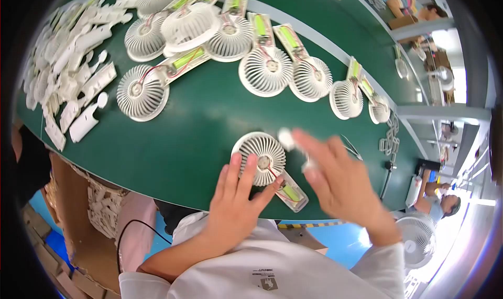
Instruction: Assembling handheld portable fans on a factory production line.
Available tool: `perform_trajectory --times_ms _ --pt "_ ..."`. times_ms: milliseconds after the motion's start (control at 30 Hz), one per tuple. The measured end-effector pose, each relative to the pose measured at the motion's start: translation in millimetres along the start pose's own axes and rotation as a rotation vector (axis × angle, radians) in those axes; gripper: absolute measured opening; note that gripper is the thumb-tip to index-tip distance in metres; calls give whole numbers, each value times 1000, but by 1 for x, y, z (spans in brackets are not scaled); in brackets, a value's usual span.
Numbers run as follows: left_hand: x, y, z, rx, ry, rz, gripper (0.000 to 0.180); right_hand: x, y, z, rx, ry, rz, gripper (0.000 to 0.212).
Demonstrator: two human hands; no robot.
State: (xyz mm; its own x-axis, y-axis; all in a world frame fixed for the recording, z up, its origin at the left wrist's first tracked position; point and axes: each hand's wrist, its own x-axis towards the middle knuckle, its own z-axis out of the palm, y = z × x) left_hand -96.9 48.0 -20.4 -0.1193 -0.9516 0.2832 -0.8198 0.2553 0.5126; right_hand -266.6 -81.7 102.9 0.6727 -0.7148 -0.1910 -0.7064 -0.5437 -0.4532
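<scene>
A small white handheld fan lies on the green table in front of me, its slatted round head towards the far side. Its opened handle shows a green-yellow battery and red wires. My left hand rests on it with fingers stretched out over the slats and the thumb by the handle. Just right of the fan, my right hand is smeared by motion, its thumb and forefinger closed on a white plastic handle cover with a round end. The fingers hide the cover's middle.
Several similar fans with open handles line the table's far side. A heap of white plastic covers lies at the left. At the right are a black cable and grey chain-like parts. A cardboard box stands below the near left edge.
</scene>
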Motion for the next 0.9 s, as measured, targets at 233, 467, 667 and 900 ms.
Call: perform_trajectory --times_ms 233,467,667,900 --pt "-5 1 11 73 106 -11 40 -28 -12 58 -276 269 -48 49" --pt "-4 0 8 56 105 11 32 -28 -25 47 -275 120 -46 57" --pt "2 1 3 74 126 63 27 -25 -31 37 -255 -37 -27 62" --pt "13 -17 -54 -201 -165 57 31 -27 -18 29 -136 -21 36 64"
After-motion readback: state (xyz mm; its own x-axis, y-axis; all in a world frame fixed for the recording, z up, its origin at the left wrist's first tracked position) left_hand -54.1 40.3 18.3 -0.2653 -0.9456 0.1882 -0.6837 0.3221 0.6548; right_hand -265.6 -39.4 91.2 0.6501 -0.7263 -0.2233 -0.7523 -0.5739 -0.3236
